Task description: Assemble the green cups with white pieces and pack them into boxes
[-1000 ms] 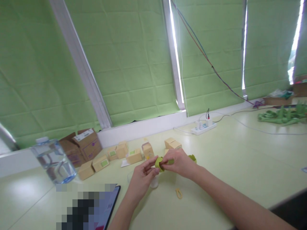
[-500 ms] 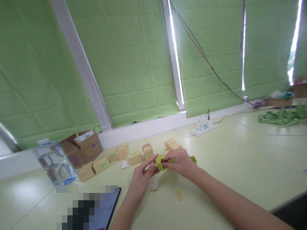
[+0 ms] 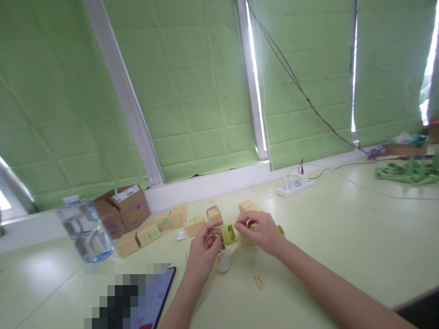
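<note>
My left hand (image 3: 203,250) pinches a small lime-green ring-shaped piece (image 3: 228,234) at its left side, fingers curled round it. My right hand (image 3: 258,231) is just right of the ring, fingertips pinched together near it; what they hold, if anything, I cannot make out. Another green piece (image 3: 281,230) peeks out behind my right hand. Under my left hand a small clear cup (image 3: 222,262) sits on the table. A yellow loop (image 3: 259,280) lies on the table in front of my right forearm.
Several small tan boxes (image 3: 194,225) with green labels lie behind my hands, with brown cartons (image 3: 128,209) further left. A water bottle (image 3: 85,228) stands at left, a tablet (image 3: 157,299) near the front edge. A power strip (image 3: 297,184) and cables lie at back right.
My hands have drawn apart: the right hand no longer covers the green ring, which now stands clear at my left fingertips. The camera view shifted slightly.
</note>
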`<state>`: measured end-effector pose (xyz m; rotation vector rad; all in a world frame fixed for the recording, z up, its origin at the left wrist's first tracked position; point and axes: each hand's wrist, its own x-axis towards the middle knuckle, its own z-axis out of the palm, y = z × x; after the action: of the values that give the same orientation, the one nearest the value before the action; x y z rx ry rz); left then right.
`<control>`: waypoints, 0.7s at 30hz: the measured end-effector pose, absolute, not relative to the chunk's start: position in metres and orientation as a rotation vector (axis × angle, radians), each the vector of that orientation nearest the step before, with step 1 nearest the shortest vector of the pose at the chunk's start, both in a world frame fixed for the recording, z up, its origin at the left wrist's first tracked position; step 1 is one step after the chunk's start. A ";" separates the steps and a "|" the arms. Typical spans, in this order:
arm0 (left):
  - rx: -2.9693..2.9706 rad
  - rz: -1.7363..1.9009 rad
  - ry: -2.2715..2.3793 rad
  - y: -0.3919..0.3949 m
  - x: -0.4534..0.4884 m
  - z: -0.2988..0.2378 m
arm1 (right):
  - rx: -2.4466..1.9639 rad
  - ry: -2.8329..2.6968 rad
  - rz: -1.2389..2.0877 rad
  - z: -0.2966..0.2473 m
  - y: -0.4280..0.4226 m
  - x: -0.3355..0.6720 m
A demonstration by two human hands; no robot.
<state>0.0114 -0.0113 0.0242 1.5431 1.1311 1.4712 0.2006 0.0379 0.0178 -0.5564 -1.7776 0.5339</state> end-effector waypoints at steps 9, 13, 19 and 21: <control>1.551 1.478 1.055 -0.008 0.012 0.019 | -0.499 -2.036 0.501 0.019 0.028 0.195; 1.530 1.529 1.047 -0.008 0.012 0.018 | -0.527 -2.017 0.483 0.016 0.031 0.194; 1.549 1.578 1.011 -0.011 0.014 0.023 | -0.489 -2.010 0.469 0.019 0.027 0.201; 1.562 1.583 0.990 -0.012 0.014 0.024 | -0.491 -2.003 0.467 0.020 0.026 0.202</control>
<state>0.0136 -0.0122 0.0238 1.5617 0.9897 1.5826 0.2024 0.0263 0.0203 -0.4909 -2.0025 0.4668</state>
